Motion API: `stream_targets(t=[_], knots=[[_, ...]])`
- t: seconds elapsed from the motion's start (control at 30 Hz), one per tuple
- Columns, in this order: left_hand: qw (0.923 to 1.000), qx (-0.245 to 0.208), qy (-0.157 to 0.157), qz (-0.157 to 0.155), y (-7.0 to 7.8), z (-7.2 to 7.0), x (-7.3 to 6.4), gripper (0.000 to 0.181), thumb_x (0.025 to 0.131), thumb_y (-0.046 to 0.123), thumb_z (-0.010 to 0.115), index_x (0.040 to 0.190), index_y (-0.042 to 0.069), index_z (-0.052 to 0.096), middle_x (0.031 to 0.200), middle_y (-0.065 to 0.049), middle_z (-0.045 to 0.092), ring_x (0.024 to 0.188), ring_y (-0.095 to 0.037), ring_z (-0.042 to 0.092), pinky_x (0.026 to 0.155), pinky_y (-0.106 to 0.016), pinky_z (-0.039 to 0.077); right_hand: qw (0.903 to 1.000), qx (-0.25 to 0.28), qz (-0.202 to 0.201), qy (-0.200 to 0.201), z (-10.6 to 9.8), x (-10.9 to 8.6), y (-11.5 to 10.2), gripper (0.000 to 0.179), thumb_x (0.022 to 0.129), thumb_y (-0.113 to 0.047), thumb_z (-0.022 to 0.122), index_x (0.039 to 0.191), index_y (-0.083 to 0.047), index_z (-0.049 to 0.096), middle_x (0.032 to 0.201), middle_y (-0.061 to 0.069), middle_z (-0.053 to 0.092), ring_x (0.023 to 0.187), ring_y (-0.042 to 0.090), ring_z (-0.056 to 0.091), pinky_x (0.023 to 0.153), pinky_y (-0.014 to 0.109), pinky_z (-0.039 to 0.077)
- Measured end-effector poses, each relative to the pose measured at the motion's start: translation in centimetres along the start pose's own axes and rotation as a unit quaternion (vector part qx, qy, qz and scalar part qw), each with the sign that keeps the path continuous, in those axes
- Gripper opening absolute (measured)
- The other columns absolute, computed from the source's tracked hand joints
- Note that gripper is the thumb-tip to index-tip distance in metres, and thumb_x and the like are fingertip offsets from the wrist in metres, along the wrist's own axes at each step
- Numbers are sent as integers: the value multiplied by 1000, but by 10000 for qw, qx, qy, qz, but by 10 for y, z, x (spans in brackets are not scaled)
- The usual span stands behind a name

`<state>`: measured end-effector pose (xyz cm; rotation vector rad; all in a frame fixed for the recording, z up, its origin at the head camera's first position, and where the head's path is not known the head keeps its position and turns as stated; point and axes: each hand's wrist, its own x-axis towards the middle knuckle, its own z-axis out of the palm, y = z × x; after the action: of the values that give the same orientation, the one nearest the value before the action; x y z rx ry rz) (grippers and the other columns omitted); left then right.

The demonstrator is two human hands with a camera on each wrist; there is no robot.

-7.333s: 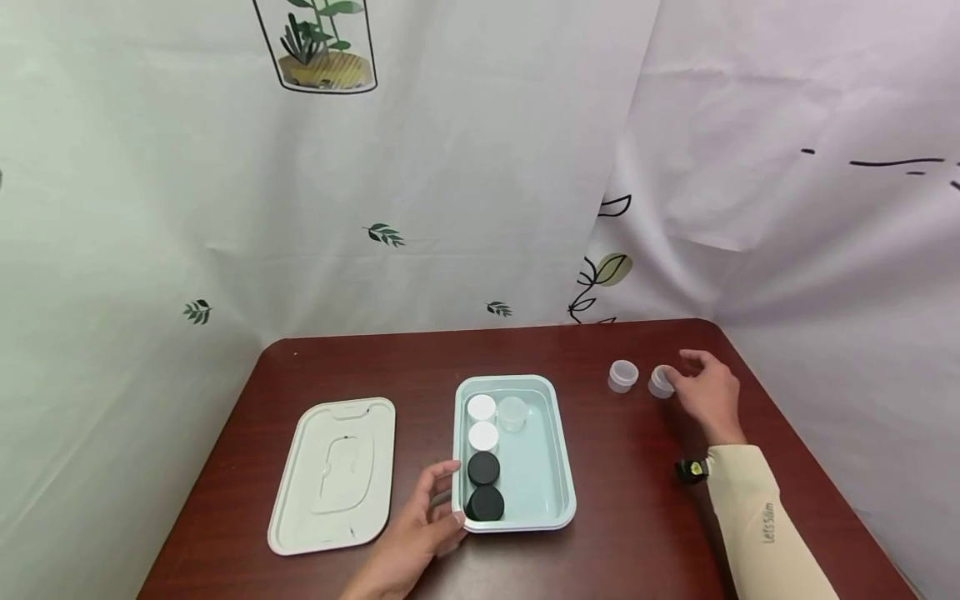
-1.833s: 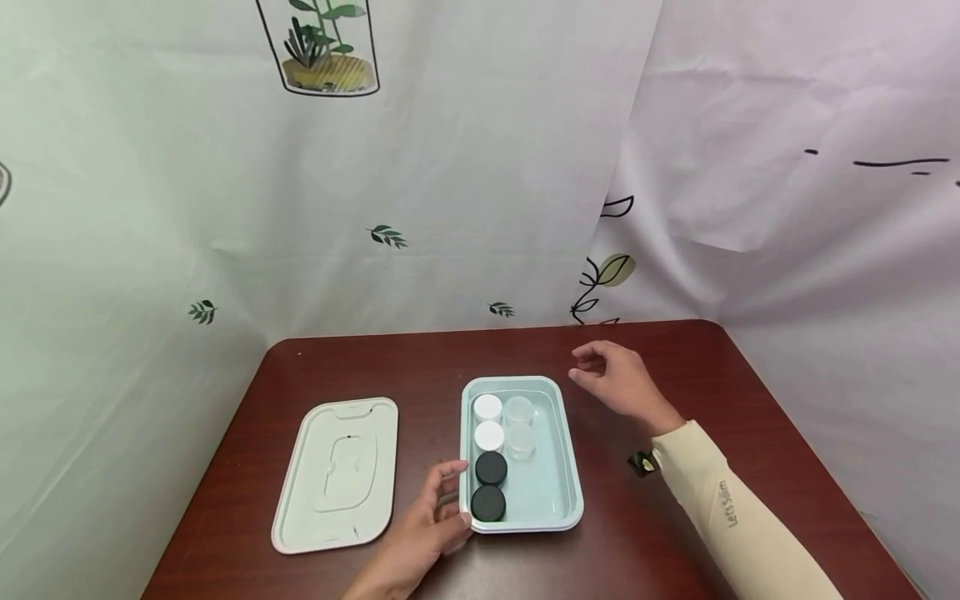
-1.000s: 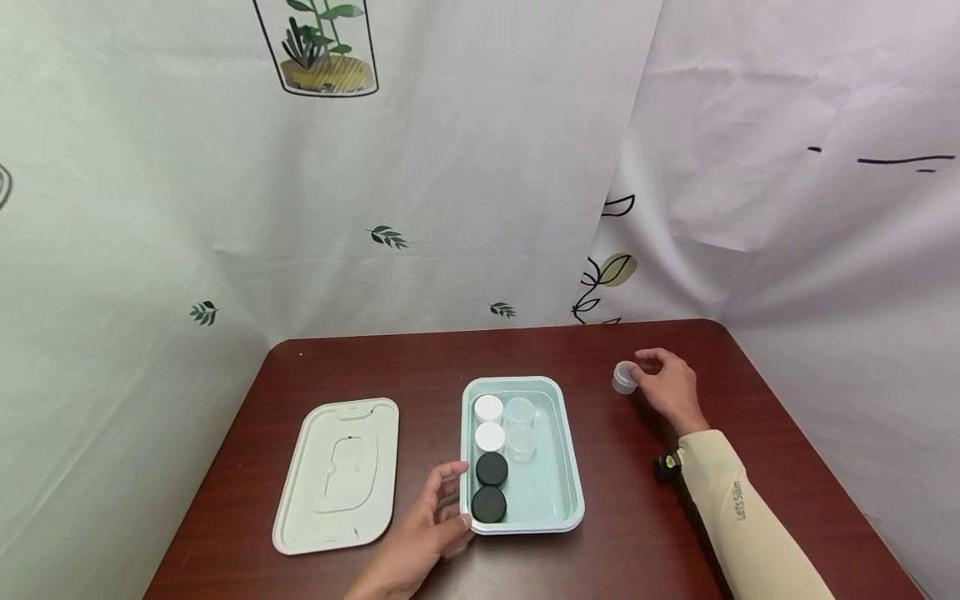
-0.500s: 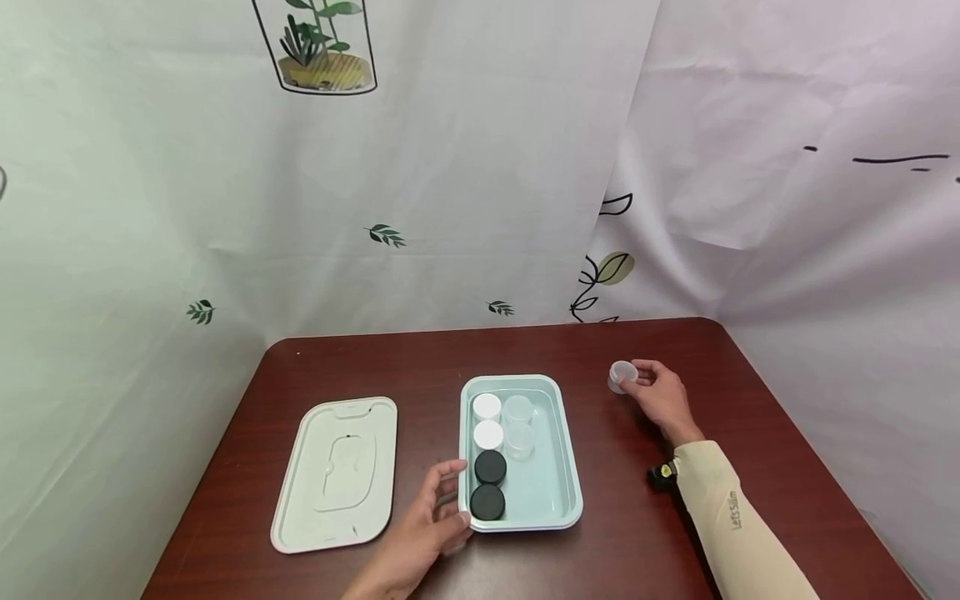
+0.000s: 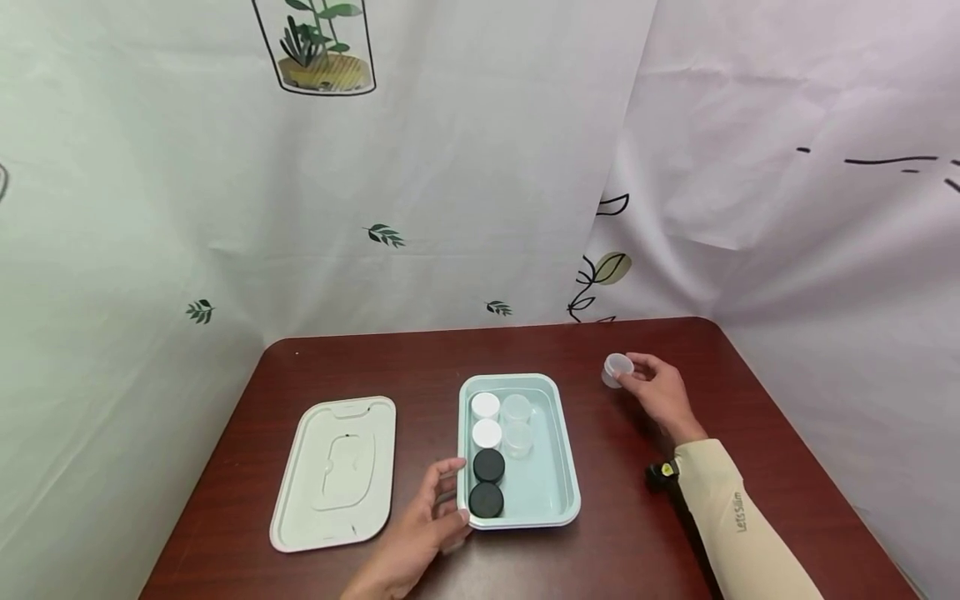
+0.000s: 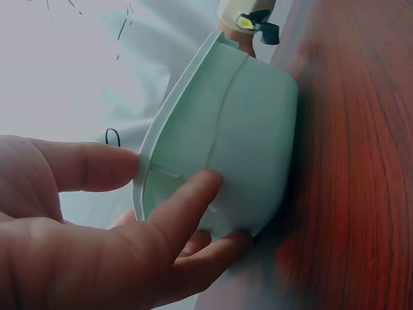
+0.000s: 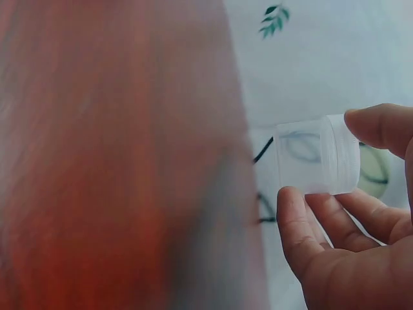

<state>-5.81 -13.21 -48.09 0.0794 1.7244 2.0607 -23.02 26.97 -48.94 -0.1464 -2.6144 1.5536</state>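
Observation:
My right hand (image 5: 662, 398) grips a small clear plastic jar (image 5: 618, 367) with a ridged screw lid at the table's back right. In the right wrist view, the thumb presses on the jar's (image 7: 310, 155) lid and the fingers support its other side. My left hand (image 5: 420, 525) holds the near left corner of a pale green tray (image 5: 566, 467); in the left wrist view, its fingertips touch the tray's (image 6: 251, 142) rim and outer wall. Inside, white-lidded jars (image 5: 486, 433) and black-lidded jars (image 5: 488, 465) form the left column, with two clear jars (image 5: 517, 437) beside the white ones.
A whitish tray lid (image 5: 330, 475) lies flat on the dark red-brown table (image 5: 420, 375), left of the tray. Behind the table and along its sides hangs a pale printed cloth (image 5: 465, 167). A dark device (image 5: 662, 475) is strapped at the right wrist.
A second clear jar has joined the first in the tray. My right hand has since gone back right, taken hold of the last jar outside and shifted it slightly. The left hand stays put.

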Motion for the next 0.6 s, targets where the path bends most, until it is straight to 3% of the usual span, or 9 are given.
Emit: stream_targets(t=[0.17,0.33,0.47,0.6], knots=[[10000,-22,-15,-20,0,-1,2,70,100,2,58,161,12,25,157,-30,32,124,-25,58,91,-40,53,9993,100,-282,-220,-2,-6,-23,64,96,-35,79,148,-5,58,140,23,66,125,37,66,82,10,53],[10000,1,-41,-8,0,-2,2,69,100,2,58,160,12,25,157,-31,32,124,-25,58,91,-40,53,9963,156,-643,-555,3,-17,-53,59,94,-32,82,144,-8,62,134,19,69,115,28,69,82,17,56],[10000,14,-36,-18,0,-2,3,69,100,3,59,160,13,26,156,-31,31,124,-26,58,92,-40,53,9907,442,-910,-909,12,-30,-73,54,92,-24,84,140,-7,65,128,18,71,104,20,72,83,22,59],[10000,13,-28,-29,0,-2,3,69,100,3,59,160,12,26,156,-31,31,124,-26,58,92,-41,53,9819,827,-1050,-1339,21,-42,-87,52,92,-15,83,138,-3,65,127,21,71,103,22,73,84,24,61]])
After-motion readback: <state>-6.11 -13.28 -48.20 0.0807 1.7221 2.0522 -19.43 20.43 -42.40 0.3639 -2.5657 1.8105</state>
